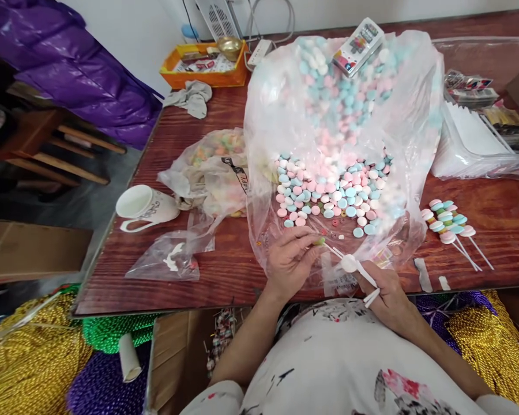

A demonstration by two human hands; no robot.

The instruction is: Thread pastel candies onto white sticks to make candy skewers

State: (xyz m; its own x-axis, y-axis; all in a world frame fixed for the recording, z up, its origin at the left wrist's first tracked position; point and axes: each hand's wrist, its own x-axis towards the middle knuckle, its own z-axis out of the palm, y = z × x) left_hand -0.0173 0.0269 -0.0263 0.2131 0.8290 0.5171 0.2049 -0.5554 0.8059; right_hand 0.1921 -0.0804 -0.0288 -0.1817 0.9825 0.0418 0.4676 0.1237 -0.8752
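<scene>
My left hand point(289, 262) is closed in a pinch on a small green piece point(320, 241), held at the tips of thin white sticks point(368, 274). My right hand point(391, 293) is shut around those sticks lower down. A round white candy-like disc point(349, 263) is threaded on the sticks between both hands. Just beyond lies a large clear plastic bag point(262, 121), spread open with many pink, white and blue discs point(328, 187) in it. To the right, several sticks threaded with stacked pastel discs point(447, 222) lie together on the red-brown table point(225, 282).
A white mug point(145, 204) lies tipped at left, near a bag of coloured pieces point(214, 153) and a small clear bag point(164, 262). An orange tray point(205, 78) stands at the back. At right sits a clear tub point(480, 164) with white sticks. A boxed pack point(358, 47) rests on the large bag.
</scene>
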